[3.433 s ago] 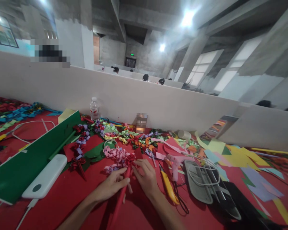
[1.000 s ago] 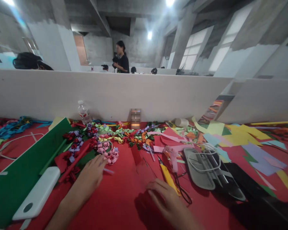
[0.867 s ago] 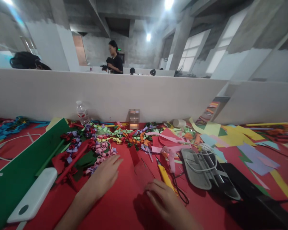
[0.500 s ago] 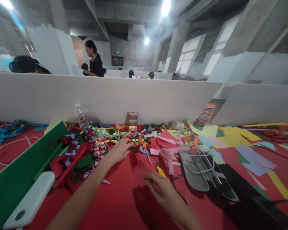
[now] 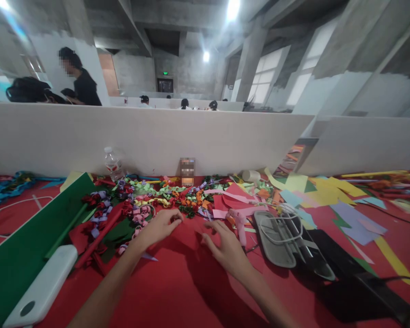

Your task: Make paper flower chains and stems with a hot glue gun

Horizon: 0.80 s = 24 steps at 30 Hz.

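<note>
My left hand point(image 5: 163, 225) is over the red tabletop point(image 5: 160, 291), beside the paper chains. Its thumb and fingertips come together, and I cannot make out whether anything is between them. Across a small gap is my right hand point(image 5: 224, 243), with thumb and fingers apart and nothing visible in them. Just beyond its fingers lies a pink glue gun point(image 5: 239, 226). Behind both hands runs a heap of linked paper chains point(image 5: 152, 200) in green, yellow, orange, red and purple. Pink and red paper pieces point(image 5: 232, 196) lie behind the right hand.
Left are a green board point(image 5: 30, 228) and a white oblong device point(image 5: 43, 287). Right are an open grey case point(image 5: 275, 237) with a white cable, a black object point(image 5: 355, 273) and coloured paper sheets point(image 5: 358, 225). A bottle point(image 5: 112, 165) stands by the partition point(image 5: 150, 136); beyond it a person walks.
My right hand has risen a little and now covers the yellow-handled tool. My left hand has drawn its fingers together. In the background, the walking person has moved left.
</note>
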Each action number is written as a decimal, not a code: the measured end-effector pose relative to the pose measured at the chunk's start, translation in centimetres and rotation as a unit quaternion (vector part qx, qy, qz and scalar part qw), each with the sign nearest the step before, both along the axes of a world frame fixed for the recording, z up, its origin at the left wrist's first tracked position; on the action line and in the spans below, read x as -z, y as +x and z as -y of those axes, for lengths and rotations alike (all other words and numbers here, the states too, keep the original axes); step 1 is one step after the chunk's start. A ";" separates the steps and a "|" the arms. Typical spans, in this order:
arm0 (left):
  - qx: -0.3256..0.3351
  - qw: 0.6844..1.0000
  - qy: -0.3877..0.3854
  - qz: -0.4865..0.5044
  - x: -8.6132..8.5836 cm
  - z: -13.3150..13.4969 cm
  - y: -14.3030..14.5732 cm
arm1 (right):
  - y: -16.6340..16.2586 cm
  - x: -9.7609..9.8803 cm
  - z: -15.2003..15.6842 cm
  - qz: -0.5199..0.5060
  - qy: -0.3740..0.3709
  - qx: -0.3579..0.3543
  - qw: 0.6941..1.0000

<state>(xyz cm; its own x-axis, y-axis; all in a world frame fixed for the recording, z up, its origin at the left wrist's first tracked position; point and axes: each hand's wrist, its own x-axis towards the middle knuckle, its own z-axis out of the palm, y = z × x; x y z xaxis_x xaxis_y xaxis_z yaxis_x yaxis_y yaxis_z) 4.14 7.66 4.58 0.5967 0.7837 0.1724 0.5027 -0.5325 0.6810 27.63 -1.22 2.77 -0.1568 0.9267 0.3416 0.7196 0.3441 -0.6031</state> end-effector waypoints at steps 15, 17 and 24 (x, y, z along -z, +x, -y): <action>-0.019 1.000 0.000 0.018 0.4 1.6 -1.1 | -0.9 0.1 -2.9 0.021 -0.037 -0.043 0.998; -0.018 1.000 0.001 0.006 0.4 1.5 -1.5 | 0.1 0.1 -2.6 0.028 -0.028 -0.023 0.999; 0.001 0.997 0.040 -0.068 0.4 1.3 -3.9 | 1.9 -0.1 0.3 0.021 -0.032 -0.027 0.999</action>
